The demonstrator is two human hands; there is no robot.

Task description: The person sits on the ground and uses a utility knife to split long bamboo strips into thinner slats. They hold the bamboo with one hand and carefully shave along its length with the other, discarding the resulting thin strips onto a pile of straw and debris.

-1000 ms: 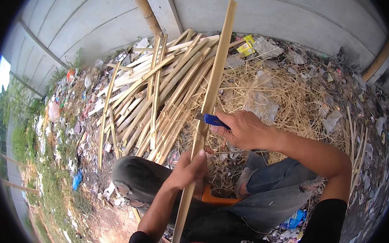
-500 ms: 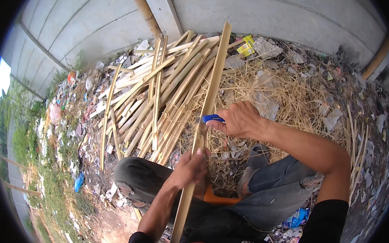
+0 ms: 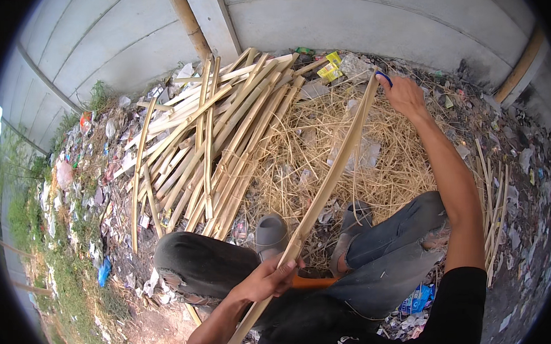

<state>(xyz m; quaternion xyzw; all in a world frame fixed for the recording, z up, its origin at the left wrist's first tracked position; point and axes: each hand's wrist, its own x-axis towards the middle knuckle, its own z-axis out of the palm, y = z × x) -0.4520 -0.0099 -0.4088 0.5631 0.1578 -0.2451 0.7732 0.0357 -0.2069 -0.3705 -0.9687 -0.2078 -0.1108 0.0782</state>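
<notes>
A long split bamboo strip [image 3: 337, 175] slants from my lap up to the right. Around its lower part my left hand [image 3: 268, 279] is closed, thumb on top. At the strip's far tip my right hand [image 3: 403, 96] grips a blue-handled utility knife [image 3: 385, 78]. The knife sits against the strip's edge near that tip; its blade is too small to make out. Below the strip's middle, a thin shaving [image 3: 357, 154] hangs. To the left lies a heap of similar bamboo strips [image 3: 227, 138], piled loosely on the ground.
Dry bamboo shavings [image 3: 288, 172] cover the ground ahead, with scattered litter around. My bent legs [image 3: 389, 253] and grey shoes [image 3: 272, 234] frame the near side. A concrete panel wall [image 3: 358, 27] stands behind. More thin strips [image 3: 493, 208] lie at the right.
My right hand has slid the knife outward along the strip, from near its middle to its far tip. The strip's far end has swung to the right; my left hand has lowered slightly.
</notes>
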